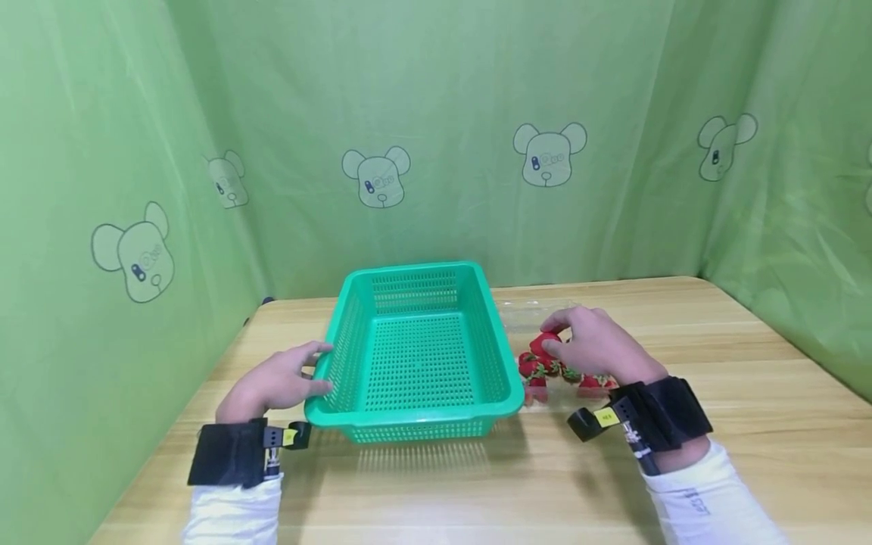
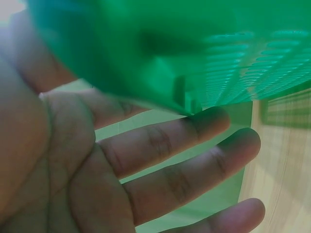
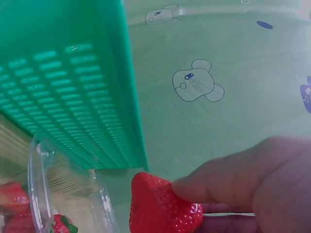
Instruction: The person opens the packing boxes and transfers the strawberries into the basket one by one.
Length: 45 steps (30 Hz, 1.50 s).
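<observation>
The green plastic basket (image 1: 418, 416) stands on the table, its inside bare. At its left rim is my left hand (image 1: 289, 376); in the left wrist view the fingers (image 2: 165, 189) stretch out nearly straight, overlapping the underside of the rim. My right hand (image 1: 599, 344) is just right of the basket and pinches a red strawberry (image 3: 163, 204) between thumb and fingers. In the right wrist view the strawberry hangs close beside the basket wall. Below that hand, several more strawberries (image 1: 531, 365) with green leaves lie in a clear plastic box (image 3: 41, 194).
The wooden table (image 1: 756, 409) spreads around the basket and the box. Green curtains (image 1: 450, 76) with bear-head drawings close off the back and both sides. The clear box stands right up against the basket's right side in the head view.
</observation>
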Available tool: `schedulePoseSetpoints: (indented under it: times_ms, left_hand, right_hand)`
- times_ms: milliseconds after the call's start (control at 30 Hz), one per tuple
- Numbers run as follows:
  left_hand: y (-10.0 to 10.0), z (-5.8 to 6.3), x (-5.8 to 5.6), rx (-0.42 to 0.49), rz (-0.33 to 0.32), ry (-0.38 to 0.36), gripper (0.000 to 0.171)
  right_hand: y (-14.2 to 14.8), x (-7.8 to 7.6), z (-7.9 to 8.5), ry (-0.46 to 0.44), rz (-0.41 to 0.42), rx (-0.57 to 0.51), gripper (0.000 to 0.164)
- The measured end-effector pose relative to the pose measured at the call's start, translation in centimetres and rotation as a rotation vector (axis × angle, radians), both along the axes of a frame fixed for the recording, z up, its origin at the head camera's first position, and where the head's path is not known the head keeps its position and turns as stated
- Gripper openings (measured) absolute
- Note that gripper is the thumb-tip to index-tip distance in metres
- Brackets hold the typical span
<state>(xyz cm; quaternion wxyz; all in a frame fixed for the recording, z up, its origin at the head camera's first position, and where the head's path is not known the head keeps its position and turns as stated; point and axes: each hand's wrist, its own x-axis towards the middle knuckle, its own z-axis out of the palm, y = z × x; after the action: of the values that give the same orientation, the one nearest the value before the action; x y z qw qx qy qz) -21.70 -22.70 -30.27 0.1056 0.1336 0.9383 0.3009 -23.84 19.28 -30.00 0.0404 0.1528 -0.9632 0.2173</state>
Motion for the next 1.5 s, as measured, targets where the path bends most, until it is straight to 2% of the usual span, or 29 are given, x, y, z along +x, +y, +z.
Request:
schedulePoseSetpoints:
  times_ms: [467,733,1000,1233,1500]
  left_hand:
    - [0.0,0.1,-0.1,0.002,0.008,0.004,0.064]
    - [0.0,-0.2,-0.3,-0.022,-0.007,0.033,0.062]
    - [-0.1,-0.3,-0.4,-0.005,0.017,0.022,0.062]
    - [-0.1,-0.2,-0.6,-0.010,0.023,0.018,0.063]
    - [-0.2,-0.3,-0.6,-0.016,0.023,0.019,0.062]
  right_hand:
    - [-0.9,0.4,1.2,-0.019,0.000,-0.023,0.032]
    - [-1.6,0.3,1.5,-0.014,0.014,-0.035,0.035]
    - [-2.5,0.1,1.9,0.010,0.034,-0.029,0.036]
    - [-3.1,0.0,2.1,-0.020,0.018,-0.041,0.036]
    - [-3.9,-0.2,2.1,-0.027,0.044,-0.071,0.034]
